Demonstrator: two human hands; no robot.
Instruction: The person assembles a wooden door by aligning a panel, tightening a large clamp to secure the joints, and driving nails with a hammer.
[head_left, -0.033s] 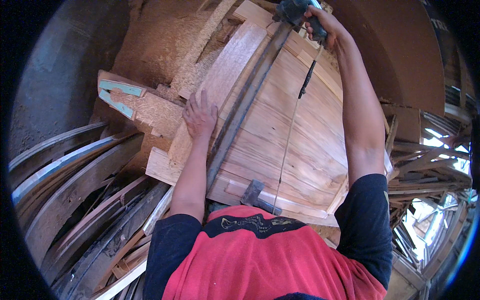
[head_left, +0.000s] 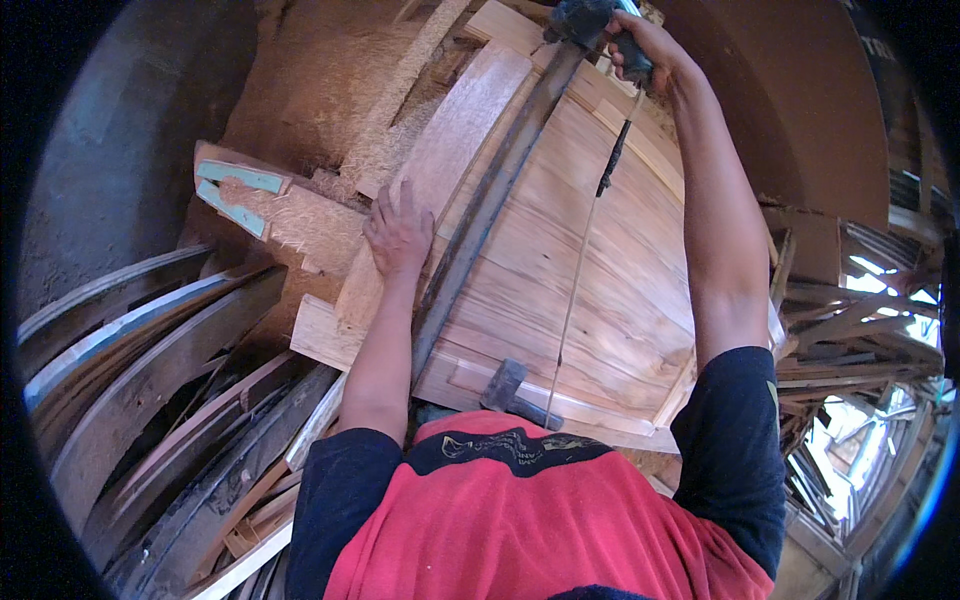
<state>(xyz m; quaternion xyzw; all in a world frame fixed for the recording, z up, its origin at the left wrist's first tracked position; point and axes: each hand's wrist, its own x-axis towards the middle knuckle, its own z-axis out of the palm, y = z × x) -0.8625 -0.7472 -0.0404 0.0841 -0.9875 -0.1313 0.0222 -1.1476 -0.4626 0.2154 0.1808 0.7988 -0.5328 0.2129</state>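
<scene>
The top edge cuts off most of the dark power tool (head_left: 580,18) in my right hand (head_left: 632,45), so I cannot tell what kind of tool it is or see its working end. My own red and dark blue shirt (head_left: 520,520) hides the near edge of the large pale wooden panel of joined planks (head_left: 600,270).

My right hand is closed tight around the tool's handle at the far end of the panel, arm stretched out. A thin cord (head_left: 580,260) hangs from it and runs back across the planks towards me.

My left hand (head_left: 398,232) lies flat, fingers spread and loosely open, pressing on a pale wooden board (head_left: 440,160) that rests on the panel's left side, just beside a long dark straight batten (head_left: 480,215). It grips nothing.

A dark-headed hammer (head_left: 512,390) lies on the panel's near edge. Curved grey wooden slats (head_left: 150,360) pile at my left.
</scene>
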